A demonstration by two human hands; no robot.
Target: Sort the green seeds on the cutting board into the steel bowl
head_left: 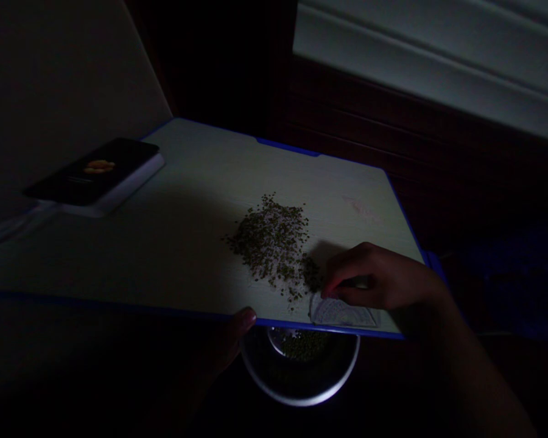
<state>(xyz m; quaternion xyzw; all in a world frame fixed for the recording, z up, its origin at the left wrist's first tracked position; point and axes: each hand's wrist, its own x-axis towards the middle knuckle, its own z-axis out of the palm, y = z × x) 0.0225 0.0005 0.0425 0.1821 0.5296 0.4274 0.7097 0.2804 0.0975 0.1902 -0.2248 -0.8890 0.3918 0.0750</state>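
A heap of small green-brown grains [274, 240] lies on a pale board with a blue rim [119, 255]. My right hand [379, 280] rests on the board's near right corner, fingers pressing a clear plastic protractor [342, 313] flat next to the grains. Below the board's front edge sits a round metal bowl [300, 389] with some grains in it. My left hand [235, 340] is in shadow at the bowl's left rim, thumb tip against the board's edge; whether it grips the bowl is too dark to tell.
A dark phone [94, 169] lies on a white box at the board's far left, with a cable trailing off to the left. A dark wooden wall and a pale ledge [429, 67] stand behind. The surroundings are very dim.
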